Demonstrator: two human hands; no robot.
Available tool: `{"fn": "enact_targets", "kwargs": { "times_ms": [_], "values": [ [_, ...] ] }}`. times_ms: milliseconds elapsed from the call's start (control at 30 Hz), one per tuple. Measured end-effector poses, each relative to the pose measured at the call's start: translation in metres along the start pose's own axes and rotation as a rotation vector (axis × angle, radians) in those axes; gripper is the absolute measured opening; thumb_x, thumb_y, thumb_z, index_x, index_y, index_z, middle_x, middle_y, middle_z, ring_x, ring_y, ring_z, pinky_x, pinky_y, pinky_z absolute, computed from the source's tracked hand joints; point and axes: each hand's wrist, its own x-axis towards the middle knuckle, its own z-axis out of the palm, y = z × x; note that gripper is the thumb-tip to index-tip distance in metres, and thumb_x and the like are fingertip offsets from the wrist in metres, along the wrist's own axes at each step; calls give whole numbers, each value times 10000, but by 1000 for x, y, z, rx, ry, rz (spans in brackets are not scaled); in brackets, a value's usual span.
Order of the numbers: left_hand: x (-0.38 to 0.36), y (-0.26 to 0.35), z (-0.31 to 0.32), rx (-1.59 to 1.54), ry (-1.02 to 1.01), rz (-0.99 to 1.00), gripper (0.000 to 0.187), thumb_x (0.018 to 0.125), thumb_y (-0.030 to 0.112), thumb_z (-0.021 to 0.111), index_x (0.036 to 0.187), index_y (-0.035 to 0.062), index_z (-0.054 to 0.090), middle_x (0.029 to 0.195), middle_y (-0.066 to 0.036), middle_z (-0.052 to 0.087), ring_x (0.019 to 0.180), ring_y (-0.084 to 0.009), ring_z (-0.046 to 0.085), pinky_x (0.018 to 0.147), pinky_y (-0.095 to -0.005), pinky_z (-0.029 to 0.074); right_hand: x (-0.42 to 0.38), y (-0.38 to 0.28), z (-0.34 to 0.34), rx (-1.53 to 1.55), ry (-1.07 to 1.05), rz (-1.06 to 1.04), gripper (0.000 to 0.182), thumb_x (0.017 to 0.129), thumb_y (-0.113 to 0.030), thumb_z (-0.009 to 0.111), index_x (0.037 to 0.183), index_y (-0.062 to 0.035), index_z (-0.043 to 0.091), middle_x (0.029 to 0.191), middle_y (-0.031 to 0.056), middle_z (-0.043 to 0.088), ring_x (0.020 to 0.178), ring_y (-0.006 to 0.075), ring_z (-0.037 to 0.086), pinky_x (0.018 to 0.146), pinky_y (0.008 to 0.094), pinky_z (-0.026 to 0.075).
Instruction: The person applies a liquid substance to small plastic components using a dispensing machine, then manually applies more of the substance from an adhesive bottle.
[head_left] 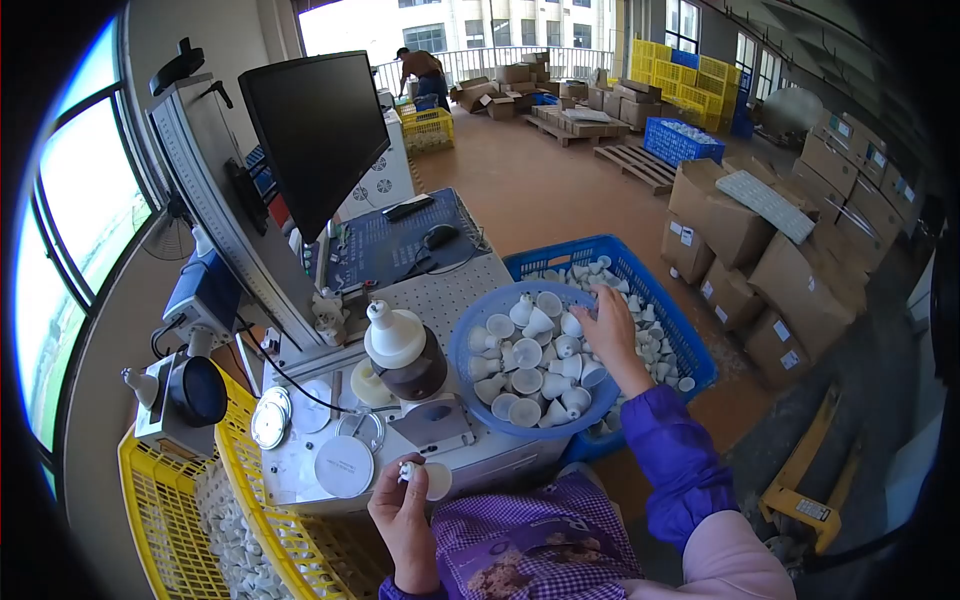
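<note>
Warehouse floor, brown and wide, ran back toward 12 o'clock w/ cardboard boxes (745,235) stacked at 2–3 o'clock, yellow crates (690,75) far off, and another person (420,70) bent over near the back railing. Close in sat a white workbench (450,290) w/ a dark monitor (325,130) at 10–11 o'clock and a fixture (405,355) holding a white bulb housing at centre. Round blue basin (470,375) full of white bulb housings sat just at 3 o'clock of the fixture, resting over a blue crate (690,340) also holding housings. Right hand (610,325) reached across the basin's far rim at about 2 o'clock of it, fingers spread and curled down onto the housings; couldn't tell if any piece was actually gripped. Left hand (400,505) was down at 6 o'clock, close to the body, fingers pinched shut around a small white bulb housing (425,478), just off the bench's near edge. Yellow crate (195,520) w/ more white parts sat at 8 o'clock
</note>
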Motion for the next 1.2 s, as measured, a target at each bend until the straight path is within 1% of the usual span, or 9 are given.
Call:
{"fn": "enact_targets", "kwargs": {
  "times_ms": [67, 200, 267, 433, 500, 533, 633, 733, 1200],
  "values": [
    [-2, -8, -2, 10, -19, -9, 170, 863, 72, 647, 1007, -17, 637, 928, -35, 624, 838, -93, 565, 763, -226, 444, 1, 16, -4, -110, -282, 132, 315, 779, -183, 676, 1037, -26, 589, 879, 139, 641, 838, 330, 602, 739, 426, 464],
    [-8, -11, 2, 14, -48, -49, 187, 854, 70, 657, 1020, -15, 639, 935, -36, 627, 850, -101, 567, 787, -237, 440, -3, 19, 7, -197, -206, -33, 298, 742, -128, 712, 1013, -32, 634, 707, 92, 630, 663, 252, 607, 634, 363, 472],
    [-9, -13, 0, 31, -52, -31, 190, 852, 75, 660, 1020, -11, 640, 934, -36, 629, 839, -98, 568, 783, -234, 439, 4, 3, 9, 285, -459, 133, 262, 726, -145, 718, 958, -49, 644, 848, 133, 659, 783, 293, 628, 685, 393, 480],
    [-17, -17, 5, 5, -75, -60, 183, 852, 76, 661, 1007, -19, 640, 923, -40, 630, 826, -96, 570, 776, -232, 440, 2, 6, 13, 205, -449, 114, 269, 698, -123, 727, 948, -55, 654, 838, 138, 638, 796, 292, 615, 694, 385, 476],
    [-19, -20, 9, 98, -39, -48, 154, 877, 111, 630, 974, -8, 644, 905, -45, 631, 821, -106, 568, 774, -244, 440, 0, 8, 10, 97, -342, -39, 268, 703, -118, 735, 939, -29, 646, 917, 118, 618, 809, 275, 596, 687, 373, 468],
    [-20, -20, 11, 84, -53, -73, 156, 874, 114, 633, 971, -8, 642, 908, -44, 629, 813, -104, 565, 760, -242, 442, 0, 7, 8, 114, -383, 4, 299, 691, -128, 733, 972, -65, 652, 964, 144, 607, 964, 329, 553, 817, 402, 445],
    [-22, -17, 17, 47, -84, -72, 156, 874, 112, 633, 975, -7, 641, 908, -46, 629, 816, -103, 566, 757, -240, 441, -4, 14, 21, 250, -168, -140, 289, 705, -122, 719, 974, -52, 641, 976, 144, 610, 985, 330, 543, 841, 397, 440],
    [-21, -21, 15, -12, -97, -53, 157, 868, 75, 647, 1000, -9, 639, 929, -34, 633, 829, -91, 568, 762, -233, 442, -1, 5, 13, 425, -229, 40, 277, 761, -122, 684, 1016, -47, 605, 986, 146, 629, 916, 339, 589, 799, 383, 467],
    [13, 13, 21, -168, -53, -30, 142, 893, 99, 615, 1004, 35, 555, 943, -56, 615, 782, -94, 560, 708, -217, 442, 2, 13, 18, 804, -243, 179, 227, 852, -69, 624, 1067, -48, 553, 983, 51, 610, 896, 139, 584, 758, 280, 467]
  ]
}}
